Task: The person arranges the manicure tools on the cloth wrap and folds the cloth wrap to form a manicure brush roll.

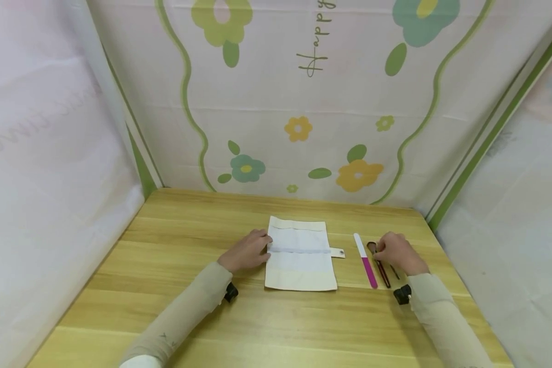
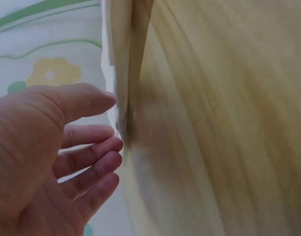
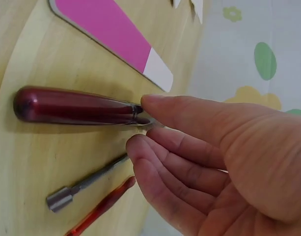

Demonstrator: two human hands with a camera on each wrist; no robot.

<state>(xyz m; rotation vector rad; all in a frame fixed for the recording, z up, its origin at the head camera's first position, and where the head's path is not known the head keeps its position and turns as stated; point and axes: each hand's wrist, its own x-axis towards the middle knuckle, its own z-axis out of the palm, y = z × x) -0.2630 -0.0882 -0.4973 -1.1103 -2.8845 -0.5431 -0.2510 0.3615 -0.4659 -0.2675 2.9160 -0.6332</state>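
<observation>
Just below frame centre: white case (image 1: 299, 260), laid open, left hand (image 1: 247, 250) touching its left edge, fingers relaxed. Lower right: nail file (image 1: 365, 259); makeup brush (image 1: 382, 271), apparently pinched at the neck by right hand (image 1: 399, 254), fingertips hiding the contact. Best lifted level, clear of the file.

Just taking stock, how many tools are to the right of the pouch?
4 visible: the pink-and-white file nearest the pouch, then the dark red-handled tool, the grey metal tool and the red tool farthest out. The right hand may hide more.
</observation>
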